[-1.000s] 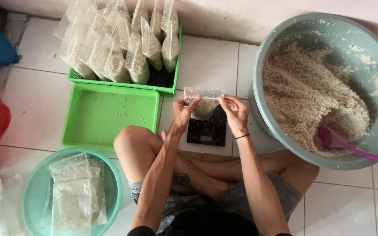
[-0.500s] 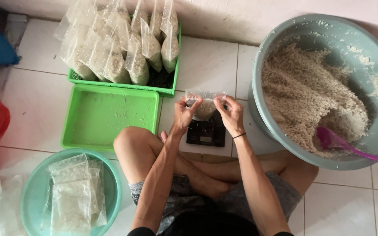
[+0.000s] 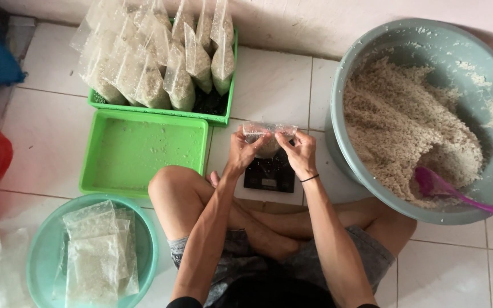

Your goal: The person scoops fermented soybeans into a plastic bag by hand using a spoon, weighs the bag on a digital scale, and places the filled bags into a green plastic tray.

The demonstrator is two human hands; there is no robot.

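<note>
A: Bag (image 3: pixel 268 137), small and clear, partly filled with pale grain: you hold it up by its top edge over the scale (image 3: pixel 269 174), which sits on the floor (image 3: pixel 269 85) tiles in front of your crossed legs.

B: And your grip?

A: Both are closed on the bag. Your left hand (image 3: pixel 242 149) pinches the left end of the top edge, your right hand (image 3: pixel 299 151) the right end, so the bag hangs between them.

B: What do the containers hold?

A: The big grey basin (image 3: pixel 372 51) on your right is heaped with loose grain, with a purple scoop (image 3: pixel 449 189) lying in it. The far green tray (image 3: pixel 221 117) is packed with filled bags standing upright. The near green tray (image 3: pixel 144 151) holds only stray crumbs. The teal bowl (image 3: pixel 44 251) by your left knee holds flat bags.

B: Room to move?

A: The basin's rim stands just beside your right hand, and the far tray's corner is near your left. Bare tiles lie open beyond the scale, between tray and basin.
</note>
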